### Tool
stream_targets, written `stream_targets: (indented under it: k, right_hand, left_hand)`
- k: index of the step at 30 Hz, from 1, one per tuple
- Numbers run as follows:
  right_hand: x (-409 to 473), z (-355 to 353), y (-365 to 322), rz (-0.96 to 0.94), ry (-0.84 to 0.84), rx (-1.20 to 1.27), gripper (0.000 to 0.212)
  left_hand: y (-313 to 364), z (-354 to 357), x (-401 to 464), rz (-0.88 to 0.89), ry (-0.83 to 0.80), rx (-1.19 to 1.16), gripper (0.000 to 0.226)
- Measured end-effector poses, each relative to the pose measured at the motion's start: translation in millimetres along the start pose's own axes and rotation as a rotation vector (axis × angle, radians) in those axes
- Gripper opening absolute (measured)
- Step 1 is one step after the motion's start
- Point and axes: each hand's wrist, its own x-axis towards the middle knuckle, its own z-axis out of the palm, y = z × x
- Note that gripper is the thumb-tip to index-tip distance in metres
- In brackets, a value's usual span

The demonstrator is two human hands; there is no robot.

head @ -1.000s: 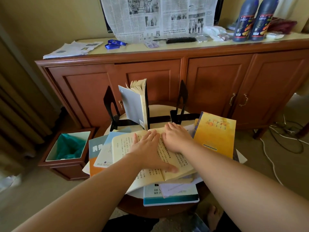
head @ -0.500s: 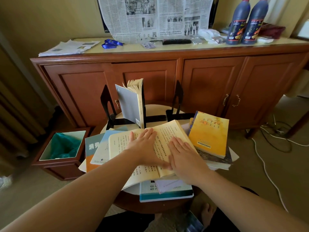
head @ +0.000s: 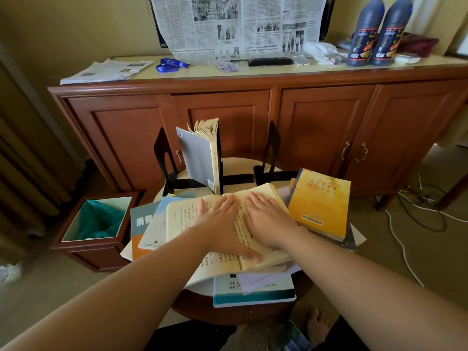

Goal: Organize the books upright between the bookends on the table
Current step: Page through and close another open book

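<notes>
Both your hands lie flat on the open book (head: 228,231) at the near middle of the round counter (head: 243,164). Your left hand (head: 220,224) presses the left page, fingers straight and together, thumb stretched across the gutter toward you. Your right hand (head: 268,221) presses the right page just beside it, fingers straight, pointing away from you. Neither hand curls round anything.

The open book sits on top of a loose pile: a teal-and-orange book (head: 141,224) and a pale blue book (head: 157,229) stick out from under its left edge, a white-and-teal book (head: 253,292) sticks out from under its near edge with loose lilac paper (head: 263,279) on it. A yellow book (head: 320,201) lies flat just right of your right hand, on top of other items.

Beyond your fingertips, a grey-covered book (head: 200,160) stands upright between the two black bookends, pages fanned at the top. The left bookend (head: 163,158) stands apart from it on the left; the right bookend (head: 272,153) stands well apart on the right.

Behind the counter is a wooden sideboard (head: 228,117) with a hanging newspaper (head: 238,24) and two dark bottles (head: 377,31). A wooden bin with green liner (head: 97,221) sits on the floor left.
</notes>
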Motion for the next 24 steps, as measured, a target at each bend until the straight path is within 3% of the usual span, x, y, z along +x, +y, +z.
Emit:
stream_targets:
  k: [8, 18, 22, 24]
  right_hand:
    - [45, -6, -6, 0.148, 0.001, -0.032, 0.06]
    - [-60, 10, -1, 0.063, 0.011, -0.051, 0.071]
    - [-88, 12, -3, 0.08, 0.025, -0.012, 0.094]
    - [-90, 10, -4, 0.105, 0.042, 0.061, 0.08]
  left_hand:
    - [-1, 3, 0, 0.006, 0.029, -0.041, 0.159]
    - [3, 2, -6, -0.011, 0.047, -0.015, 0.159]
    - [3, 2, -9, -0.017, 0.038, -0.029, 0.154]
    - [2, 5, -14, -0.039, 0.06, -0.056, 0.143]
